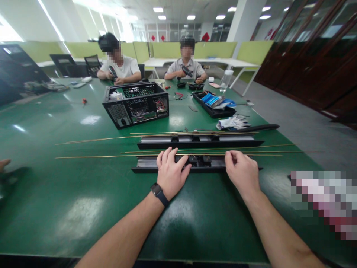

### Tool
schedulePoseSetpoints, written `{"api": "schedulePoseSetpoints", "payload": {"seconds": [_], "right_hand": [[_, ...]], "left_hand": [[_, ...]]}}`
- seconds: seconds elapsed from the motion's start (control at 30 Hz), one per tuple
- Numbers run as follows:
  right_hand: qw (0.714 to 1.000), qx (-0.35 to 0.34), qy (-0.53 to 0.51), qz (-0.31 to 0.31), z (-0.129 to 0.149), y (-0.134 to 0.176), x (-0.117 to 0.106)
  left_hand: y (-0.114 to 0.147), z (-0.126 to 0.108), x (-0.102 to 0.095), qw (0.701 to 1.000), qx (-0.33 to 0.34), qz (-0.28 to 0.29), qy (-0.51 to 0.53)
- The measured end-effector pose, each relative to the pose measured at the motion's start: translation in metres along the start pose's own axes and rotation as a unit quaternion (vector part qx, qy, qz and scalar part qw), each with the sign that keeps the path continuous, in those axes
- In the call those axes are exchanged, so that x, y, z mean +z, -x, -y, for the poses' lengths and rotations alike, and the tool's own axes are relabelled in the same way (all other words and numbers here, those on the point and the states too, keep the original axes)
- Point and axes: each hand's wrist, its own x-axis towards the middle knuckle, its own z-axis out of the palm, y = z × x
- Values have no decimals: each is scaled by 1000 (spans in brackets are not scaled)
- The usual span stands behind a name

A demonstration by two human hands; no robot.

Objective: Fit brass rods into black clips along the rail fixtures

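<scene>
The near channel point(200, 170) lies lengthwise on the table point(80, 219), brass rods point(92, 157) running along its far side. Our left grip point(170, 173) spreads wide over its black blocks point(205, 160), probably steadying them. At its right part, our right grip point(243, 171) curls inward; we cannot tell whether it pinches a rod.

The single head-worn view looks forward and down from behind and above the left grip point(172, 170) and right grip point(243, 171), close to both. Beyond them it reaches across the green tabletop point(69, 178) to the ceiling point(178, 6).
</scene>
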Motion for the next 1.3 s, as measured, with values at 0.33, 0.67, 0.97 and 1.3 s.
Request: {"api": "schedulePoseSetpoints", "payload": {"seconds": [0.33,0.67,0.97,1.3], "right_hand": [[1000,5,-17,-1,2,0,-2],[1000,10,-27,-1,2,1,-2],[999,17,-28,3,3,1,-2],[999,17,-36,2,1,1,-2]], "left_hand": [[1,-3,-2,1000,11,12,2],[1,-3,-3,1000,19,13,12],[3,-5,-2,1000,15,13,5],[2,-8,-5,1000,-15,-1,-4]]}}
